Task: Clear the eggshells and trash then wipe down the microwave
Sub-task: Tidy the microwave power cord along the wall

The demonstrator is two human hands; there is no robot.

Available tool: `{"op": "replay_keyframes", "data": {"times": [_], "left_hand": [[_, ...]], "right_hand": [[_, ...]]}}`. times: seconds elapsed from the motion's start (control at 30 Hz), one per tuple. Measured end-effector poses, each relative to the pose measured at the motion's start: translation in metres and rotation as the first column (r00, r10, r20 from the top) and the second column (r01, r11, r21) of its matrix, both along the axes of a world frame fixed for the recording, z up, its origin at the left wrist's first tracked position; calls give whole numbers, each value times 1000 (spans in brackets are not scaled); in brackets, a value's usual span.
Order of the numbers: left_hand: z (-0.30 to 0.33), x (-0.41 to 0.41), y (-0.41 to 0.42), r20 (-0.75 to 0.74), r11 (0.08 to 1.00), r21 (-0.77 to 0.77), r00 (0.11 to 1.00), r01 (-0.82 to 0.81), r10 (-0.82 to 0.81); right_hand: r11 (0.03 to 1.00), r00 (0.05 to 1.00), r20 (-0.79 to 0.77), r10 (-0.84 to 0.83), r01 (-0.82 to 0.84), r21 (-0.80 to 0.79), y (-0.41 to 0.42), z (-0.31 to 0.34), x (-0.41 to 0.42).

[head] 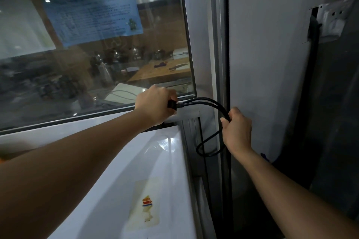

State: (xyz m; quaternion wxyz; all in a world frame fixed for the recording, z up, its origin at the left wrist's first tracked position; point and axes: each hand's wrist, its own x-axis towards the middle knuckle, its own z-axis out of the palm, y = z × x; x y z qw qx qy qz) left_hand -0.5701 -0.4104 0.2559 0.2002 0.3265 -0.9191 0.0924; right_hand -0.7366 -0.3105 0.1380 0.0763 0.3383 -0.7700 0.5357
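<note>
Both hands grip the black cord (211, 104) — left hand (155, 105) on its plug, right hand (238, 129) on its loop.

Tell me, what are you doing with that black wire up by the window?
A person is handling a black power cord above a white appliance, likely the microwave. The left hand grips the plug end by the window sill, and the right hand holds a loop of the cord near the grey wall. A wall socket sits higher up on the right, with nothing plugged into it. No wiping is under way.
</note>
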Motion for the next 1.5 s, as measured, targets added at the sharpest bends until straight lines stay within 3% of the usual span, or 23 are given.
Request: {"op": "replay_keyframes", "data": {"times": [0.2,0.33,0.53,0.7,0.77,0.9,1.0,1.1,1.17,1.3,1.4,1.5], "left_hand": [[-3,-9,-1,2,998,62,1000,9,-9],[-3,-11,-4,122,997,71,991,43,-52],[-6,-13,-5,144,996,62,987,58,-66],[-6,-16,-5,169,998,36,983,59,-64],[-7,-18,-3,179,998,35,982,52,-58],[-7,-20,0,208,999,16,977,40,-43],[-7,-22,4,244,999,-14,969,53,-48],[-10,-23,4,260,997,-36,964,68,-56],[-9,-19,0,238,997,-39,970,62,-51],[-5,-5,-6,179,998,-40,983,44,-36],[3,7,-10,136,999,-18,990,28,-25],[11,18,-18,114,1000,-25,993,-19,22]], "right_hand": [[996,989,142,36,-24,-85,-5,-8,6],[991,961,258,99,-71,-115,-11,-18,10],[956,756,585,293,-228,-184,-20,-35,14],[846,592,637,494,-497,-193,-7,-37,7],[804,609,589,531,-581,-125,0,-37,4],[777,765,388,514,-607,168,3,-38,-1],[702,791,346,505,-610,368,2,-39,-2],[631,857,278,434,-509,585,0,-43,-3],[661,901,248,356,-430,615,-1,-45,-4],[839,905,340,256,-383,387,-5,-47,-4],[917,826,501,257,-372,143,-13,-40,2],[934,714,630,306,-353,-53,-26,-32,11]]}}
